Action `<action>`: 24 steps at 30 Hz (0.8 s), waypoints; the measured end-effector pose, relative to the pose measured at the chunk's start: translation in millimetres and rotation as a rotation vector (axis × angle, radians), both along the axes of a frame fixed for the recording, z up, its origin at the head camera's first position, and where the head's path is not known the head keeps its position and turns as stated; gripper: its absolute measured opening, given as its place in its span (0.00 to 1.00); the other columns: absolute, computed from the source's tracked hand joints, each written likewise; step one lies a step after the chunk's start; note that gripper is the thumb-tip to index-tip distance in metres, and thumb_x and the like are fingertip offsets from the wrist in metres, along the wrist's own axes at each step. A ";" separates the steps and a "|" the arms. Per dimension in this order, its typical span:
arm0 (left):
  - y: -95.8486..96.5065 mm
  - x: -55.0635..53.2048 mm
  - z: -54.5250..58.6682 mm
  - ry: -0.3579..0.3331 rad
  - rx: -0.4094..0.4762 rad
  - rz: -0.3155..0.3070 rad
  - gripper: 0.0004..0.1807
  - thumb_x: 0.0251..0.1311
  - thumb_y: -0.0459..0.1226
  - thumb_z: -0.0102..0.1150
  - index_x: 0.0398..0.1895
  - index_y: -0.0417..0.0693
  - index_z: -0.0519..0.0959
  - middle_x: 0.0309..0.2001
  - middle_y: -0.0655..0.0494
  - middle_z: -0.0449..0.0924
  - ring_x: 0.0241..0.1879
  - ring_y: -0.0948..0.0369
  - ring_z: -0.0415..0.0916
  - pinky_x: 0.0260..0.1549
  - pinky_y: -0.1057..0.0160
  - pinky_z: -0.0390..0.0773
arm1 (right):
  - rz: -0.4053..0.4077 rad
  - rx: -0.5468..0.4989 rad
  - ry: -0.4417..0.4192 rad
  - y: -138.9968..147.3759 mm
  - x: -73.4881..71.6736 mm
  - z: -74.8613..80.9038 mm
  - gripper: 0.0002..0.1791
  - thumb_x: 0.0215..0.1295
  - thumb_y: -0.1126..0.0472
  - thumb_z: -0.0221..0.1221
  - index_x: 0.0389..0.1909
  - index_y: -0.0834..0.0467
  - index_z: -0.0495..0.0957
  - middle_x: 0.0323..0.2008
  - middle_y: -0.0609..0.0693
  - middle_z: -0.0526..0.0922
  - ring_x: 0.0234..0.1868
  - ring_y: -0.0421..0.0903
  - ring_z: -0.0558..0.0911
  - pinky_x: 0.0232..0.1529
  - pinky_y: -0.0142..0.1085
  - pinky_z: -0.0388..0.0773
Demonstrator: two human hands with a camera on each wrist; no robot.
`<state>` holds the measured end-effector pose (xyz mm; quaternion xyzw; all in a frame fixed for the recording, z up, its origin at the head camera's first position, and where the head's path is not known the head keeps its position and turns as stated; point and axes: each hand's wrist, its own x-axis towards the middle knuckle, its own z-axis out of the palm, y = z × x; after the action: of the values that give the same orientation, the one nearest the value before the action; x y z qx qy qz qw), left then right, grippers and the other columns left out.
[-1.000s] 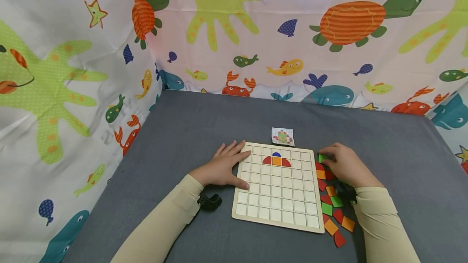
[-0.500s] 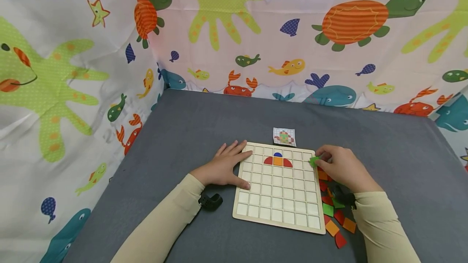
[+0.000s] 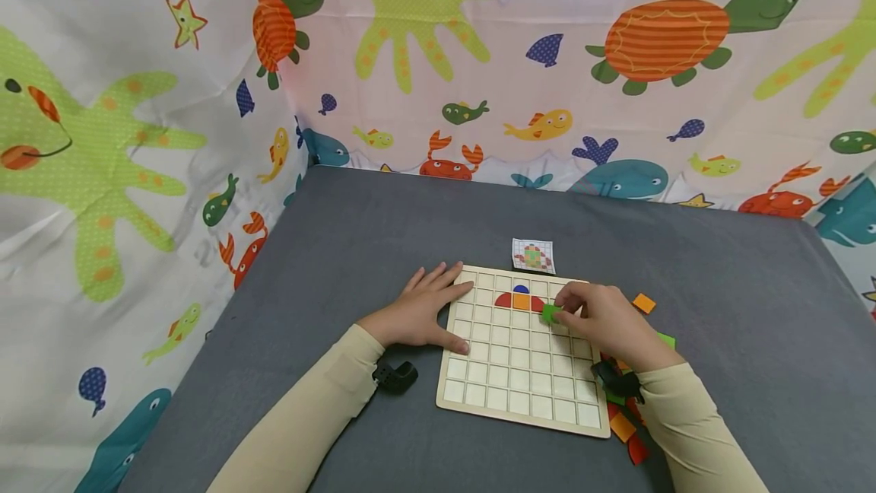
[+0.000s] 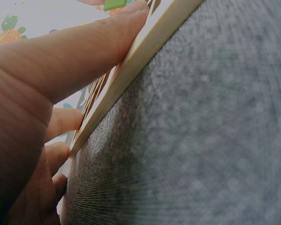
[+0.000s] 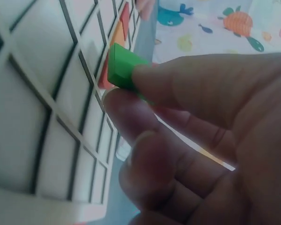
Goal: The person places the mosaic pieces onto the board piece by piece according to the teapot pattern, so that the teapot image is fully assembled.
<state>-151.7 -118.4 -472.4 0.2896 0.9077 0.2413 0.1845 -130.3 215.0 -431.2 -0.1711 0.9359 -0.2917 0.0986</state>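
Observation:
A pale wooden grid board (image 3: pixel 509 379) lies flat on the grey cloth. Near its far edge sit a blue half-round piece (image 3: pixel 521 289), an orange square (image 3: pixel 521 301) and red rounded pieces (image 3: pixel 503 300) on either side of that square. My right hand (image 3: pixel 612 326) pinches a green square tile (image 5: pixel 124 68) between thumb and fingers, just over the board beside the right-hand red piece. My left hand (image 3: pixel 417 316) rests on the board's left edge with fingers spread; in the left wrist view its thumb (image 4: pixel 84 51) lies over the wooden rim.
A small printed picture card (image 3: pixel 532 256) lies beyond the board's far edge. Loose red, orange and green pieces (image 3: pixel 623 427) lie along its right side, partly hidden by my right arm. An orange tile (image 3: pixel 644 303) lies apart at the far right. A patterned curtain (image 3: pixel 438 52) stands behind.
My right hand picked the green tile from the loose pieces and carried it left over the board, uncovering an orange tile. The left hand has stayed in place.

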 end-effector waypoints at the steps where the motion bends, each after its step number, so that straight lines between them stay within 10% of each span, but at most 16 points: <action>1: 0.1 -0.2 -0.4 0.001 -0.003 0.001 0.62 0.53 0.66 0.75 0.86 0.61 0.54 0.87 0.57 0.33 0.85 0.53 0.28 0.80 0.42 0.27 | 0.010 0.000 0.002 -1.4 0.1 -1.0 0.02 0.70 0.60 0.68 0.41 0.54 0.86 0.32 0.42 0.86 0.29 0.40 0.77 0.31 0.35 0.76; 24: 0.6 -0.7 -0.4 0.000 -0.011 -0.003 0.61 0.53 0.66 0.74 0.86 0.61 0.54 0.87 0.57 0.33 0.85 0.53 0.26 0.80 0.43 0.26 | 0.038 -0.001 0.021 -7.1 -1.7 -18.2 0.03 0.68 0.57 0.71 0.36 0.51 0.89 0.31 0.40 0.86 0.32 0.39 0.78 0.35 0.36 0.78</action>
<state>-152.4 -117.8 -472.7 0.2900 0.9085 0.2360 0.1866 -131.9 207.9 -449.4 -0.1921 0.9333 -0.2885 0.0943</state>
